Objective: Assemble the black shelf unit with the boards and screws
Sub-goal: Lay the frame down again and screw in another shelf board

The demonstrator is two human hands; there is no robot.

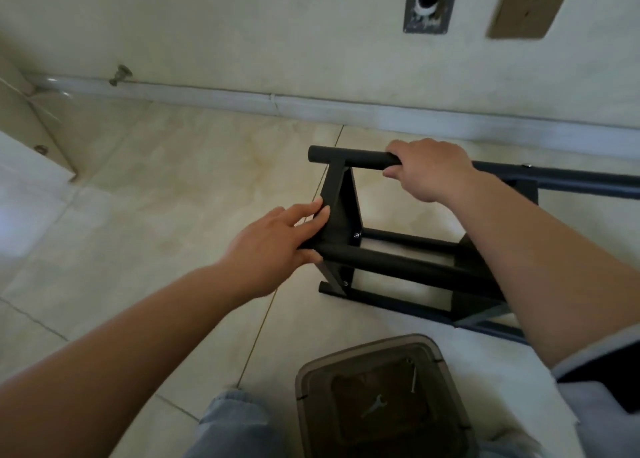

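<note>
1. Your right hand is curling its fingers round the upper black tube of the shelf unit, gripping it just beside the tube's free end.
2. Your left hand is pressing straight fingers flat against the black end board, below and to the left of that grip, thumb resting by the lower tube.
3. The shelf unit is lying on its side on the tiled floor, its rails stretching rightward past your right wrist.
4. Nearer you than both hands, a brown tray is holding a small wrench and a long screw.
</note>
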